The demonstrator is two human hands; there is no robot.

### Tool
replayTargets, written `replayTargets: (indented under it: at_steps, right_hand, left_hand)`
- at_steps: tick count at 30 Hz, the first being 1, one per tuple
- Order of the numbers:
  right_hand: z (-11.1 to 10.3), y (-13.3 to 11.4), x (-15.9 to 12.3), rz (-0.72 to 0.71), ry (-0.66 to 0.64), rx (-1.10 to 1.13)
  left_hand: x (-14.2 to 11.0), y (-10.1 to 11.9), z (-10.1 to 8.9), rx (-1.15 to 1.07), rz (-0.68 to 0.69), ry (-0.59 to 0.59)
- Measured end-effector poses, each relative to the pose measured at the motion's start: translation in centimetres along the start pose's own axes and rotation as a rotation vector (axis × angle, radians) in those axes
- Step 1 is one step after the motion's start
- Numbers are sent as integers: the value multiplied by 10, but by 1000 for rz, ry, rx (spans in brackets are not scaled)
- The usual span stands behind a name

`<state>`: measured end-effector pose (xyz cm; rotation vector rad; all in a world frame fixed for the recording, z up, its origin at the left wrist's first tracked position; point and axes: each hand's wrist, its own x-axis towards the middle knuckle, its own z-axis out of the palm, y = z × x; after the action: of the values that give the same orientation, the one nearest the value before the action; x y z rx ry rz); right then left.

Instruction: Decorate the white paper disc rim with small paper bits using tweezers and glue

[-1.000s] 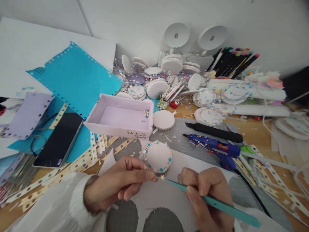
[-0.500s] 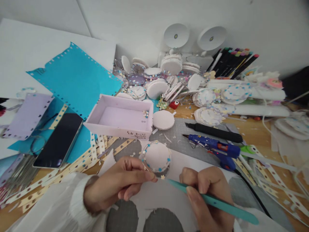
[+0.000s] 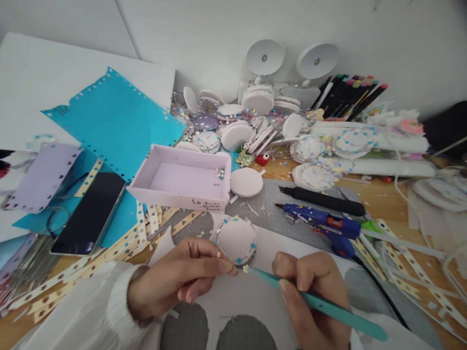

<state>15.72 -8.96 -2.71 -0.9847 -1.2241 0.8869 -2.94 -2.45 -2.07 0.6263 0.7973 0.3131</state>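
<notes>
Thumb and fingers of my left hand [image 3: 197, 272] are pinched on the lower left of a thin wire ring [image 3: 216, 238] dotted with small blue and cream stars. The ring lies around or over a round white disc [image 3: 235, 238]; whether it touches the disc I cannot tell. My right hand [image 3: 314, 282] grips teal tweezers [image 3: 341, 313], their tip pointing left. Right at that tip sits a tiny cream star [image 3: 245, 268], close to my left fingertips. Under both hands lies white sheet [image 3: 226, 291] with round holes cut from it.
Beyond the hands stands a lilac box [image 3: 178, 199] with a few tiny pieces inside. A blue glue gun [image 3: 321, 221] and a black craft knife [image 3: 324, 199] lie to the right. Piled white discs [image 3: 237, 133] fill the back; a phone [image 3: 89, 214] and punched paper strips [image 3: 83, 270] lie left.
The tweezers' tip has moved slightly left, bringing it to the cream star, nearer my left fingertips. My left hand keeps its pinch; the view has shifted a little.
</notes>
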Motion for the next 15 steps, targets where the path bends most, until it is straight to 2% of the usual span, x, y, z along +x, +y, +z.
replayTargets:
  at_steps: [8, 12, 15]
  right_hand:
    - [-9, 2, 6, 71, 293, 145]
    - [-13, -1, 17, 96, 372, 187]
    - [-13, -2, 20, 63, 397, 190]
  left_hand:
    - [-3, 3, 0, -13, 42, 13]
    - [-2, 4, 1, 22, 52, 35]
    - [0, 6, 3, 71, 51, 38]
